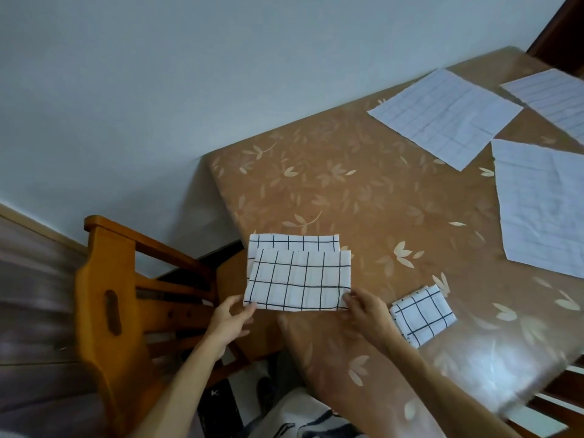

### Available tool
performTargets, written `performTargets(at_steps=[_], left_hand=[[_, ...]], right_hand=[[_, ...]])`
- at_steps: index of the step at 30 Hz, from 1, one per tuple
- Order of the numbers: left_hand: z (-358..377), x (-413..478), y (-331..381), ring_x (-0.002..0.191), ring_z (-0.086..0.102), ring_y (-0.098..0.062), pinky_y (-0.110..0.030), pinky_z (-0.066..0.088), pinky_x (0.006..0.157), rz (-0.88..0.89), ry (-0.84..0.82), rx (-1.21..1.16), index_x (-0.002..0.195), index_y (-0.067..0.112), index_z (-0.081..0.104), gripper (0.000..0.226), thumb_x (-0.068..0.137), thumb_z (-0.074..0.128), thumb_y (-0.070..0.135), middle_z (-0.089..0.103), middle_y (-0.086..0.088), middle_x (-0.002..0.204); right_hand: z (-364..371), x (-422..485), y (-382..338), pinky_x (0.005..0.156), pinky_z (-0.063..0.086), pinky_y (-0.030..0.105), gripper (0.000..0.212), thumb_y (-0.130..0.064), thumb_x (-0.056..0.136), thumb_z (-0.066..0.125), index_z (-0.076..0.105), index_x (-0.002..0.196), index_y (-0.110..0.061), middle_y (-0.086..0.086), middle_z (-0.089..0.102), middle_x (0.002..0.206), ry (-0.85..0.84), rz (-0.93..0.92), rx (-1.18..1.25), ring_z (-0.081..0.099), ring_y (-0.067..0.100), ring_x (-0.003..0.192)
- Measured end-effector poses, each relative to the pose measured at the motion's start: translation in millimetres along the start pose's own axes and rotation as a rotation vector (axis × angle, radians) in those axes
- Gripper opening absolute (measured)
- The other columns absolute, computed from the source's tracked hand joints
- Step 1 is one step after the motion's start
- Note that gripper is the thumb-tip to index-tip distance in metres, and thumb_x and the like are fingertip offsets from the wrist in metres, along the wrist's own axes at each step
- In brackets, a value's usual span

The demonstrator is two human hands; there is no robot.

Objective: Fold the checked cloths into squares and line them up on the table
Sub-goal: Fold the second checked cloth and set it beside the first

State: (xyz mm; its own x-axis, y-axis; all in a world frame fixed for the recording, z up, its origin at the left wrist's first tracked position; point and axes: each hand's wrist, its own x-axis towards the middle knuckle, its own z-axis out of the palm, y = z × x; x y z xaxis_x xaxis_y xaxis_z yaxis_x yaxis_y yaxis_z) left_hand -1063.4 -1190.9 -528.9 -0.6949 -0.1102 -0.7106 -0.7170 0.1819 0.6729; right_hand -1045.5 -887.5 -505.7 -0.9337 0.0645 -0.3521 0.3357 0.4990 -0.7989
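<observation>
Left hand (228, 320) and right hand (366, 311) each pinch a near corner of the half-folded checked cloth (298, 279) at the counter (347, 191) corner. Folded square cloth (423, 314) lies just right of it.

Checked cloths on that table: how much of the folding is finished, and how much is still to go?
Done: one folded square lies on the table. In hand: the left hand and right hand pinch the near corners of a half-folded cloth, so far a rectangle. Left: three lie flat and unfolded, the far cloth, the corner cloth and the near-right cloth. With one square, there is no row yet.
</observation>
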Motion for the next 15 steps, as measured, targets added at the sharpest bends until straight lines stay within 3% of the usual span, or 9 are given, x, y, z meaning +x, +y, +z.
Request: performTargets(at_steps=[3,5,8,11,15], left_hand=[[4.8,4.4,-1.9,0.094,0.074,-0.019,-0.037,0.061,0.08,-0.018,-0.037,-0.082,0.136,0.013,0.049,0.05,0.092,0.069,0.027,0.066,-0.005,0.117],[7.7,7.4,-4.4,0.094,0.073,-0.02,-0.037,0.062,0.078,-0.021,-0.016,-0.102,0.136,0.013,0.049,0.052,0.09,0.07,0.026,0.064,-0.007,0.121],[11.3,7.0,-3.6,0.099,0.066,-0.017,-0.03,0.061,0.071,0.016,0.069,-0.116,0.135,0.02,0.048,0.049,0.091,0.07,0.023,0.061,-0.008,0.123],[13.0,2.8,-2.2,0.1,0.068,-0.017,-0.03,0.061,0.07,0.077,0.09,-0.205,0.13,0.028,0.05,0.042,0.093,0.067,0.018,0.066,-0.006,0.116],[10.0,-1.1,-4.1,0.104,0.069,-0.021,-0.041,0.062,0.08,0.111,0.024,-0.301,0.138,0.034,0.047,0.055,0.091,0.07,0.019,0.067,-0.004,0.118]], right_hand=[[1.0,8.8,1.9,0.049,0.056,0.025,0.013,-0.032,0.099,0.055,0.065,0.1,-0.023,0.0,0.071,0.085,0.016,0.103,0.118,0.068,0.011,0.069],[2.3,15.1,5.9,0.061,0.062,0.033,0.024,-0.041,0.094,0.061,0.064,0.112,-0.025,-0.003,0.073,0.089,0.009,0.119,0.151,0.071,0.011,0.072],[0.1,19.7,11.2,0.072,0.062,0.033,0.043,-0.045,0.084,0.073,0.061,0.121,-0.026,-0.004,0.071,0.102,-0.046,0.107,0.221,0.072,0.012,0.083],[-2.5,19.9,17.4,0.07,0.059,0.024,0.037,-0.032,0.082,0.079,0.063,0.115,-0.029,-0.006,0.068,0.103,-0.094,0.135,0.196,0.069,0.011,0.091],[-4.4,20.4,25.6,0.059,0.055,0.023,0.011,-0.03,0.086,0.075,0.069,0.09,-0.021,-0.001,0.071,0.076,-0.063,0.144,0.071,0.065,0.006,0.064]])
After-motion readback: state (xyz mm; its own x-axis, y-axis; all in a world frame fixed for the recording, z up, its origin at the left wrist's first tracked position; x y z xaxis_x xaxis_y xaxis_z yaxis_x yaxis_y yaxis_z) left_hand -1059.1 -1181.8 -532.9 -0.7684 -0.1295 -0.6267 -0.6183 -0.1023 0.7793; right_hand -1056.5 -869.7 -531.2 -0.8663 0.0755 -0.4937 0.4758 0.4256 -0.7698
